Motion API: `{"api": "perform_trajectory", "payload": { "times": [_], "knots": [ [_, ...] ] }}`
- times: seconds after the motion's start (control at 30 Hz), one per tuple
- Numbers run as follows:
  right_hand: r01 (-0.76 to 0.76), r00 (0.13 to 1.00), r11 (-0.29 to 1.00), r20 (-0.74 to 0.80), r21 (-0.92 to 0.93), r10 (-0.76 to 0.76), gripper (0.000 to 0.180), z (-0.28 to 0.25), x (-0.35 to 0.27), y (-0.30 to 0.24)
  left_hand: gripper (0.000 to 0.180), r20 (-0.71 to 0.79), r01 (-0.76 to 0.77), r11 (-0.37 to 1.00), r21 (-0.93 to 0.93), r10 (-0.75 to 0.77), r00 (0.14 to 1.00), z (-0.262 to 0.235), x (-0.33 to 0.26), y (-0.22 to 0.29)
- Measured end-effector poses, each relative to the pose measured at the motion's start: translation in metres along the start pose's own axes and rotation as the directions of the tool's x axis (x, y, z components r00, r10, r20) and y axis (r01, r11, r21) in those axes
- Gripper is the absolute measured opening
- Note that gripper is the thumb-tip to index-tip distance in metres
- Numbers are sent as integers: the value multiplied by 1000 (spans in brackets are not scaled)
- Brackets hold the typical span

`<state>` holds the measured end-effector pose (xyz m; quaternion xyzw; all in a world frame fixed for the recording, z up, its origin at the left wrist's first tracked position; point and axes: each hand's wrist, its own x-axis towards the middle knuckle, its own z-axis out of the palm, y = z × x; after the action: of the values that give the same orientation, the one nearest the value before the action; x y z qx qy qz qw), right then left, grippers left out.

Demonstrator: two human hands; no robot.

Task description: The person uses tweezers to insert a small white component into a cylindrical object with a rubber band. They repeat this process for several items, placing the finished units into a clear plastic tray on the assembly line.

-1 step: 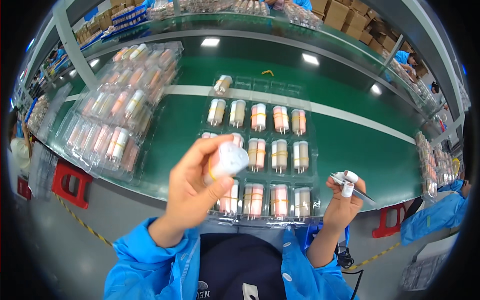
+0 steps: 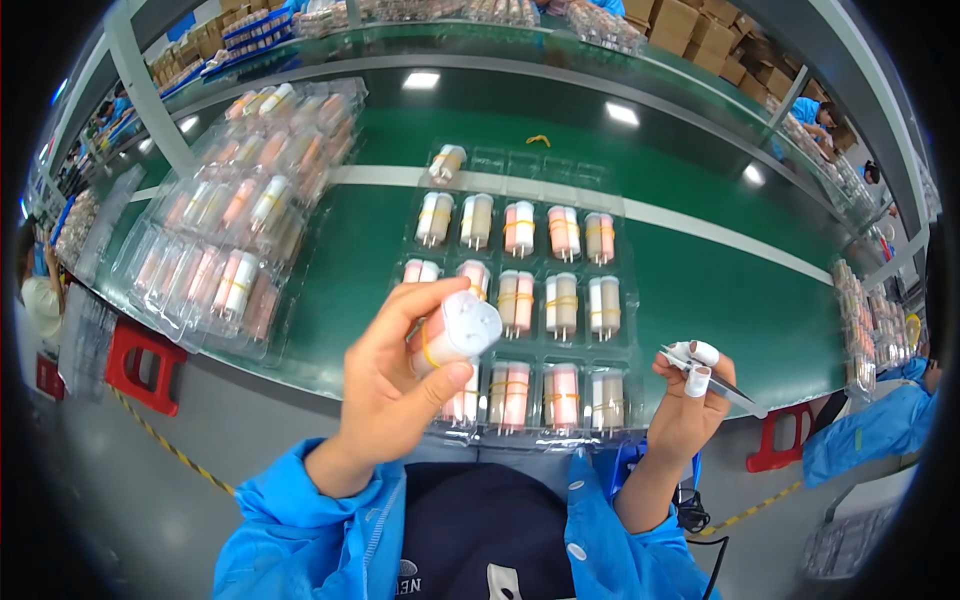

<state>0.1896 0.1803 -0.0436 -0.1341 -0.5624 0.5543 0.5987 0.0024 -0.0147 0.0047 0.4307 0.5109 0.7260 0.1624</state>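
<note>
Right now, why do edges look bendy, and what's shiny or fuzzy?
Head view: the fisheye lens bends straight edges, like the white stripe; head view: white glare patches look like reflected lamps; head view: the held bundle looks fairly clear, while faraway cardboard boxes look softer.

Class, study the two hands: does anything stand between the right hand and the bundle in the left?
Nothing visible does. The left hand holds the bundle up over the tray; the other bundles appear to lie below the gap to the right hand.
</note>
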Motion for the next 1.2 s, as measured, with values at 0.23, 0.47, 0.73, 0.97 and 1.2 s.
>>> {"api": "perform_trajectory", "payload": {
  "times": [0.23, 0.47, 0.73, 0.97, 1.2],
  "knots": [
    [38, 945, 996, 322, 80, -62, 21, 63, -14, -44, 50, 43, 1, 998, 55, -3, 999, 13, -25, -4],
    [61, 849, 997, 527, -52, -25, 19, 89, -8, -48, 50, 172, -27, 1000, 11, 25, 985, 10, -31, -8],
    [67, 831, 995, 556, -80, -12, 18, 91, -8, -43, 51, 184, 14, 1000, -1, -14, 983, 7, -34, -12],
    [26, 817, 995, 576, -91, 32, 20, 90, -9, -37, 52, 195, 20, 999, 35, -27, 981, 4, -33, -12],
    [-13, 824, 997, 564, -79, 55, 19, 89, -12, -31, 54, 225, 50, 998, 31, -56, 973, 0, -34, -16]
  ]
}}
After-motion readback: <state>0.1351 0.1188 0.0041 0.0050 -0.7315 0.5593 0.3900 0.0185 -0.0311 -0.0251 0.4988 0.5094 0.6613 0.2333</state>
